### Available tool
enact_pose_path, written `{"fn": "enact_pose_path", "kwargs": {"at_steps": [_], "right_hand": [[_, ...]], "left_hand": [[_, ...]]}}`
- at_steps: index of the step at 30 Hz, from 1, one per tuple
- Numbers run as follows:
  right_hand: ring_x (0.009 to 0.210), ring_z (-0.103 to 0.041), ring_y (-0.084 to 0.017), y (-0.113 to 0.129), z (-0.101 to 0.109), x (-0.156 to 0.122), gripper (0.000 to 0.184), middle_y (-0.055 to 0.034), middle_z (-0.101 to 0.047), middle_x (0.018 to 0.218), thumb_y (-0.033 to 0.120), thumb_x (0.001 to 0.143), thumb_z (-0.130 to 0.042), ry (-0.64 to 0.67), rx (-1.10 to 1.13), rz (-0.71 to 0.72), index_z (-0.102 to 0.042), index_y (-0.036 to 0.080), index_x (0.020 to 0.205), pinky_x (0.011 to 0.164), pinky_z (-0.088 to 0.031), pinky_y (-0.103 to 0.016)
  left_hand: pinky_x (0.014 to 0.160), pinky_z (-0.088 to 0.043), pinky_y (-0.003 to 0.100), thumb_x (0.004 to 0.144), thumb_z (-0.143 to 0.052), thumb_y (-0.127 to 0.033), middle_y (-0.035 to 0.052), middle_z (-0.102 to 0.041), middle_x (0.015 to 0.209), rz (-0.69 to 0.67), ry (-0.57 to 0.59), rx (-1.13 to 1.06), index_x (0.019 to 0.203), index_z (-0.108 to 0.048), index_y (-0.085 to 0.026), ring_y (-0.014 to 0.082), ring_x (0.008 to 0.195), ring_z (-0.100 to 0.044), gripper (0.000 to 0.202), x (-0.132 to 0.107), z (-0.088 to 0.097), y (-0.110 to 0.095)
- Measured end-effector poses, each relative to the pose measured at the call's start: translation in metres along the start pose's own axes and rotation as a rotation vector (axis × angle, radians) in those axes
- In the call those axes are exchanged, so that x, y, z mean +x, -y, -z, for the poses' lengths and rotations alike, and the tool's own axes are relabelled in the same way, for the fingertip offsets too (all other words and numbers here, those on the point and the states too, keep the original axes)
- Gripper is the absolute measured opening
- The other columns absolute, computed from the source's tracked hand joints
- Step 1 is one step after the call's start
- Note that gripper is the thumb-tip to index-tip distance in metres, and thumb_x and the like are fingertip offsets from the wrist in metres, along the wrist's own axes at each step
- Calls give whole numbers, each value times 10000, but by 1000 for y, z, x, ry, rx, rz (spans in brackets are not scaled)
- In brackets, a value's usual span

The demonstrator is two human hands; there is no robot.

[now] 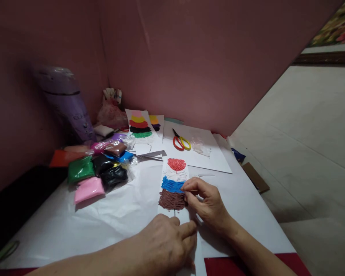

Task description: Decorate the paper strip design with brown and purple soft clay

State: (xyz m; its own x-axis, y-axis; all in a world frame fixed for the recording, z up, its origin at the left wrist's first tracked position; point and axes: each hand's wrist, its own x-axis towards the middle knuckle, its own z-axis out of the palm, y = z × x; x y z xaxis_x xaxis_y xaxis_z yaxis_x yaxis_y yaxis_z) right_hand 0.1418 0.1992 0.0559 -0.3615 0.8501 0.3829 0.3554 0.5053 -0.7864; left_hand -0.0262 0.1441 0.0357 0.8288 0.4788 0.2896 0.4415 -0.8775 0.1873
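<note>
With a pick (190, 190) pinched in right fingers (202, 185), four bands (172, 185) are laid beside them, card (167, 213) nearer left fingers (187, 229) (grip unclear) unfilled.

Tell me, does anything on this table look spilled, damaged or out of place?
Nothing looks plainly spilled or damaged. The coloured packets lie in an untidy, overlapping heap, and the purple container behind them appears to lean, though the lens may cause that. Nothing odd shows on the striped card at the right hand.

Pink walls (189, 57), pale tiled wall (310, 134), framed picture (337, 32), white-covered table (241, 199), dim light
</note>
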Motion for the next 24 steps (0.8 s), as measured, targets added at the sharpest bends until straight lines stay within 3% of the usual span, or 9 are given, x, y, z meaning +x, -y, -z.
{"fn": "enact_pose_path", "kwargs": {"at_steps": [4, 13, 24], "right_hand": [[712, -587, -149, -4, -4, -1, 156, -18, -622, 795, 65, 796, -498, -6, -6, -12, -586, 192, 817, 637, -485, -285], [703, -578, -144, -3, -5, 3, 181, -16, -618, 782, 49, 801, -472, 48, -45, 20, -589, 187, 813, 639, -473, -279], [699, -563, -144, -4, -6, 4, 201, -17, -606, 776, 22, 782, -453, 68, -89, 54, -567, 185, 811, 634, -450, -273]], "left_hand": [[402, -320, 333, 847, -610, -491, 25, -659, 883, -9, -24, 14, 942, -590, -160, 171, 545, -546, 344, 1, -1, 0], [389, -282, 342, 845, -616, -492, 31, -666, 874, 0, -27, 18, 921, -581, -156, 171, 536, -562, 347, 2, -1, 0], [400, -326, 343, 870, -569, -513, 31, -658, 886, -1, 17, 38, 986, -575, -152, 169, 563, -572, 379, 1, 2, -1]]}}
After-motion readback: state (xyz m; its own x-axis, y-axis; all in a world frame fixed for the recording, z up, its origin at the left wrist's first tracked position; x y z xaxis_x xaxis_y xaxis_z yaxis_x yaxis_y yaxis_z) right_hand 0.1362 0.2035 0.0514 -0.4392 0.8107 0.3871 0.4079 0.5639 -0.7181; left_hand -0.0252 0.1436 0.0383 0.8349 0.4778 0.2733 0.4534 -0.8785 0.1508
